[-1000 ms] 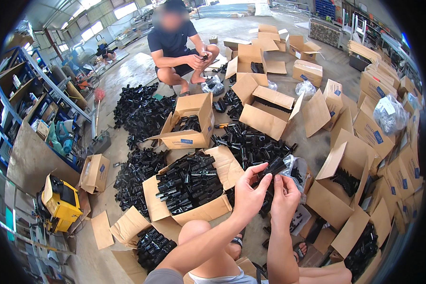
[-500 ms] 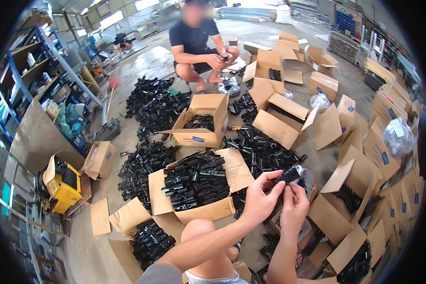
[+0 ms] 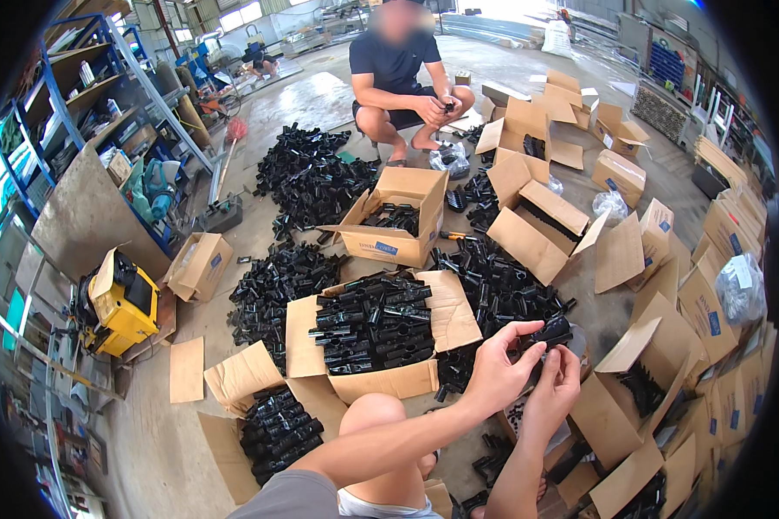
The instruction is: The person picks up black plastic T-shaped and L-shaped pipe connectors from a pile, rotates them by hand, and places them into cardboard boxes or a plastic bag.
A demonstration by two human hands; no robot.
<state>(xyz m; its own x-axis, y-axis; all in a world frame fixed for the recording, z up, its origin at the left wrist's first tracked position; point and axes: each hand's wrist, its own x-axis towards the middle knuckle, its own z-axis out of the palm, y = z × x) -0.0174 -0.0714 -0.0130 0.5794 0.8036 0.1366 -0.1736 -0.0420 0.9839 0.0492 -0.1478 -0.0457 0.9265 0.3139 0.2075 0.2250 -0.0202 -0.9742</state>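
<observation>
My left hand [image 3: 504,368] is closed around a short black tubular part [image 3: 554,331], thumb and forefinger on its sides. Just below the part, my right hand [image 3: 559,385] has its fingertips pinched together against its lower end; whatever they hold is too small or hidden to make out. Both hands are raised over the floor at the right. To their left, an open cardboard box [image 3: 388,381] is filled with stacked black parts [image 3: 372,327]. Loose black parts [image 3: 485,281] lie heaped behind my hands.
Across from me a person [image 3: 398,73] squats, handling a small dark piece. An open carton [image 3: 376,244] stands between us. More black parts [image 3: 316,177] are piled beyond it. Cartons [image 3: 619,411] crowd the right side. At the left are a yellow machine [image 3: 130,316] and blue shelving [image 3: 52,104].
The whole view has shifted slightly, so the scene sits farther right. My hands stay together at the black tubular part, which is now turned a little, with its side more in view.
</observation>
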